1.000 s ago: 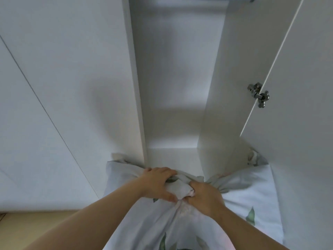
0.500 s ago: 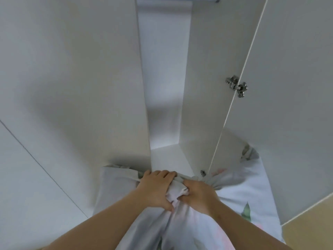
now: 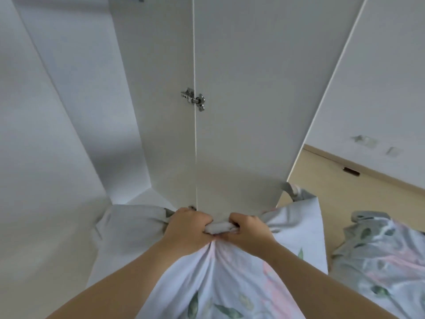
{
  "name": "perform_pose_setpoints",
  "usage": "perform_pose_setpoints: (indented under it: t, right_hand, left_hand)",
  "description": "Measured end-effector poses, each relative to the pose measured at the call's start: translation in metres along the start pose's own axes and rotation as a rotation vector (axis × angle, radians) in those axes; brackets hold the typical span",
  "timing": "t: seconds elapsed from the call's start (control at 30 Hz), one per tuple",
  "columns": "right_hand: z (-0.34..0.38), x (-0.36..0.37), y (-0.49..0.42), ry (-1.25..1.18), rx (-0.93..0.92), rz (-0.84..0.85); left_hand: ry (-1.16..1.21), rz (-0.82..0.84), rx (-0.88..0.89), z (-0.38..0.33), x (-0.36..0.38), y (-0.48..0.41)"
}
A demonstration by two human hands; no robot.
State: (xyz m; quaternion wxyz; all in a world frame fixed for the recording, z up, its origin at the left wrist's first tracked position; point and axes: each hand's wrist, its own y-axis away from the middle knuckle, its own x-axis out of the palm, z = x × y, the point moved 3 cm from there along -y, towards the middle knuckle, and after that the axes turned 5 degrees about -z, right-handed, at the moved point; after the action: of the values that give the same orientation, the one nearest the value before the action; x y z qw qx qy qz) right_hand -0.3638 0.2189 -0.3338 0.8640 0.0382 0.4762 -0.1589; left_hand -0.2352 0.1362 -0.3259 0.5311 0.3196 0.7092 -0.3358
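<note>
Just below the open wardrobe door, the left hand and right hand each clutch a fistful of the floral duvet, fists close together. Firm, even grips should lift the bundle clear of the door's lower edge without snagging.

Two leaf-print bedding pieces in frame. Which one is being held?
The centre bedding piece, its top bunched in the left hand and right hand. The other bedding piece lies crumpled at right, untouched.
</note>
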Motion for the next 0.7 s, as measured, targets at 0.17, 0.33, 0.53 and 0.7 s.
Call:
perform_pose_setpoints:
  t: [0.17,0.33,0.53,0.7]
  right_hand:
    - [-0.026,-0.044,-0.004,-0.111,0.077,-0.076]
    - [-0.062,-0.095,-0.02,-0.338,0.342,-0.384]
    - [-0.089,-0.153,-0.054,-0.458,0.521,-0.449]
    - [-0.089,-0.179,-0.09,-0.484,0.496,-0.433]
  left_hand:
    - [-0.006,-0.186,0.122,-0.029,-0.006,-0.029]
    - [0.038,-0.228,0.202,-0.051,-0.016,-0.059]
    - [0.079,-0.159,0.18,-0.066,-0.026,-0.097]
    - [0.094,-0.203,0.134,-0.074,-0.031,-0.11]
